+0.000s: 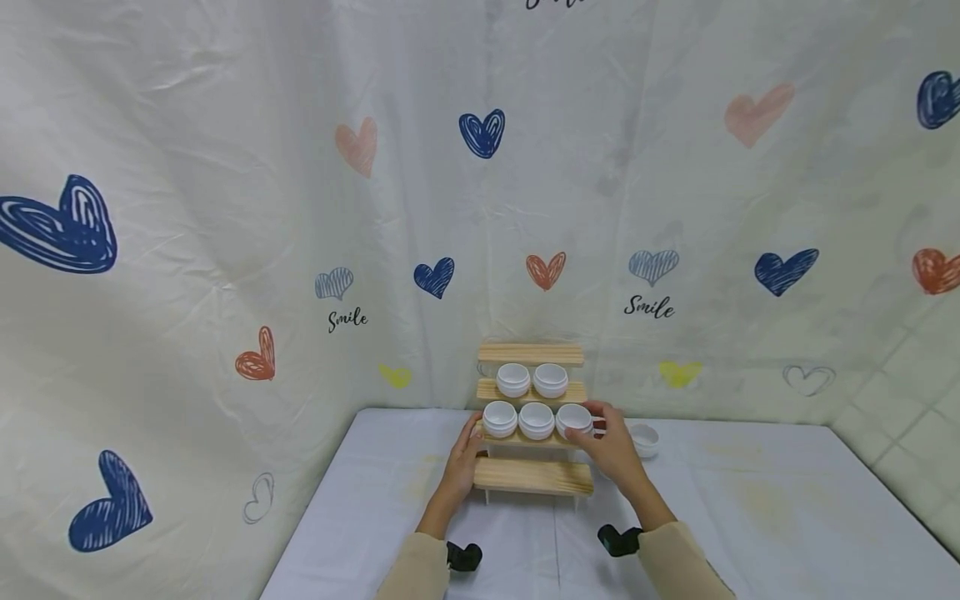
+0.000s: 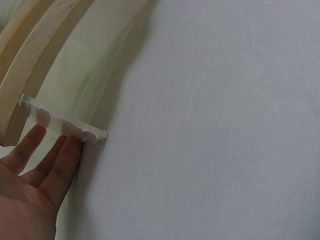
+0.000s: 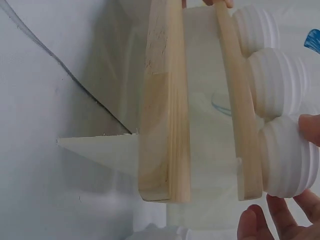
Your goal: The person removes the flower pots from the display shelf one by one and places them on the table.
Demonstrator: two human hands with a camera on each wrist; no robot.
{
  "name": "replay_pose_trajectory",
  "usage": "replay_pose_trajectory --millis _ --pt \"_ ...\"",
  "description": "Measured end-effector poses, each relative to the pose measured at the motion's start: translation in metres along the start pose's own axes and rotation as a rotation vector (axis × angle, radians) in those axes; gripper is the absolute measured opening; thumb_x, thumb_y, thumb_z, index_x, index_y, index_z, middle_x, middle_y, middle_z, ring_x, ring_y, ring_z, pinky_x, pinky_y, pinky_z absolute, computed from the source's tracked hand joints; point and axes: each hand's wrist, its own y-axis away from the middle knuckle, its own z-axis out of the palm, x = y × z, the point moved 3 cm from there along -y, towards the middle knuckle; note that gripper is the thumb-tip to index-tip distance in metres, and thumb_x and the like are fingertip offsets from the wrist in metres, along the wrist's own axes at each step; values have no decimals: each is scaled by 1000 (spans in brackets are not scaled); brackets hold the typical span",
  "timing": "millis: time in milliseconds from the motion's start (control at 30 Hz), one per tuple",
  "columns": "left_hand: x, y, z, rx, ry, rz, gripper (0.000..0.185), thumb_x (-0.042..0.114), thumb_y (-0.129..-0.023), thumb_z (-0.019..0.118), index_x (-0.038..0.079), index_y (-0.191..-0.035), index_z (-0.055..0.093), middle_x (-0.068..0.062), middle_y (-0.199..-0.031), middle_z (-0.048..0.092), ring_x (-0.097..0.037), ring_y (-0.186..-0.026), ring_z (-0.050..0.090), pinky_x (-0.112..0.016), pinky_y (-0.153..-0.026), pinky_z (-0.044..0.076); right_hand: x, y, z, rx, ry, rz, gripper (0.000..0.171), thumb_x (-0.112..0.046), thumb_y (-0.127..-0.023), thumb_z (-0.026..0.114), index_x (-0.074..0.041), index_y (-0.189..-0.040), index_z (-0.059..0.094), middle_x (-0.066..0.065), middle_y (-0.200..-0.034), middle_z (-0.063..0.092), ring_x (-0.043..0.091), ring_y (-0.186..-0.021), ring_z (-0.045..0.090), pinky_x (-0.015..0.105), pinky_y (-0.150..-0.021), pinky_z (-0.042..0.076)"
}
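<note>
We see the wooden stand (image 1: 534, 477) near the worktop's (image 1: 787, 500) back edge, the left hand's (image 1: 459, 467) nearly straight fingers against its left side, seemingly to steady it. The right hand (image 1: 617, 446) pinches the end cup (image 1: 575, 417) at the shelf's (image 3: 241, 100) right edge, probably to align it with two neighbouring cups (image 1: 536, 421); we note a spare cup (image 1: 645, 442) right of the stand.

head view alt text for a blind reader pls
A person's right hand grips the rightmost of three white containers on a tiered wooden stand, while the left hand touches the stand's left side. Two more containers sit one tier up; another stands on the table.
</note>
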Motion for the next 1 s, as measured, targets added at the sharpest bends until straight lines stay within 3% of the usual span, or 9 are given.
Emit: replay_pose_trajectory --millis 67,567,800,1000 --pt "-4 -2 -1 -2 -4 -1 46 40 -111 38 37 -157 37 -3 -167 33 -34 -157 23 -61 -124 22 1 0 1 -4 4 11 69 -27 -90 79 -4 -146 45 18 -143 52 31 -125 51 42 -103 44" --pt "-4 -1 0 -10 14 -20 45 41 -111 38 39 -156 37 1 -165 38 -29 -145 41 -54 -113 42 13 -1 5 23 -24 -18 68 -37 -90 80 -10 -143 46 15 -137 58 28 -125 53 32 -95 44" --pt "-1 1 1 -14 33 -3 47 38 -112 36 32 -159 34 -4 -165 37 -34 -146 40 -58 -112 41 14 2 7 37 -48 -18 69 -36 -90 80 -11 -144 44 18 -133 61 28 -123 55 30 -92 44" --pt "-1 1 1 -24 15 1 47 41 -112 35 35 -158 34 -3 -166 35 -32 -147 40 -54 -111 44 16 3 7 48 -52 -28 68 -33 -89 81 -13 -143 45 17 -130 63 25 -119 56 27 -89 45"
